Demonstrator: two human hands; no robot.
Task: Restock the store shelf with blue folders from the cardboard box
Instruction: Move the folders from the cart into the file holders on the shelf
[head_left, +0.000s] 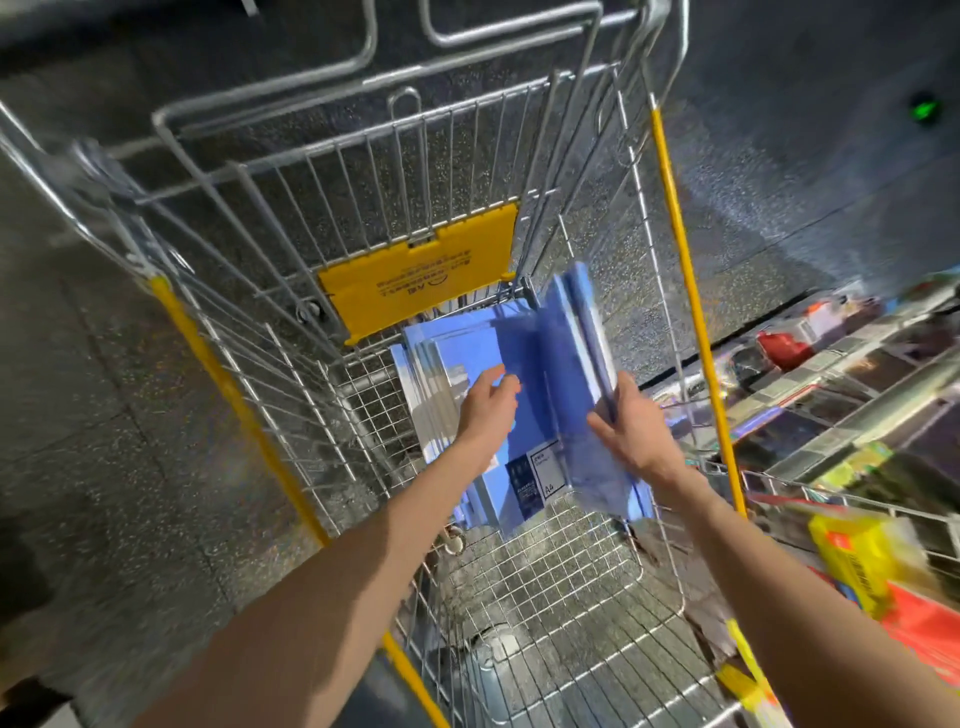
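A wire shopping cart (545, 571) with yellow edge strips fills most of the view, standing on a dark speckled floor (130, 415). A yellow plastic flap (415, 275) hangs on the cart's folding wire panel, beyond both hands. Store shelves (857, 395) with blurred goods run past the cart's right wall, to the outside of the right hand.

The blue folders (545, 374) are inside the cart basket, not in any box that can be seen. One lot lies flat on the wire bottom (447, 353), under and beyond the left hand. A second lot stands tilted on edge between the two hands, its lower corner with a white A4 label (545, 467) lying just below the left wrist.

Right hand (634, 431): fingers closed around the near edge of the upright lot, thumb on one face and fingers on the other (a firm pinch, folders in contact with the palm side).

Left hand (488, 405): fingers extended and held together, reaching to the inner face of the upright lot above the flat lot; whether the fingertips touch a folder cannot be told owing to blur.
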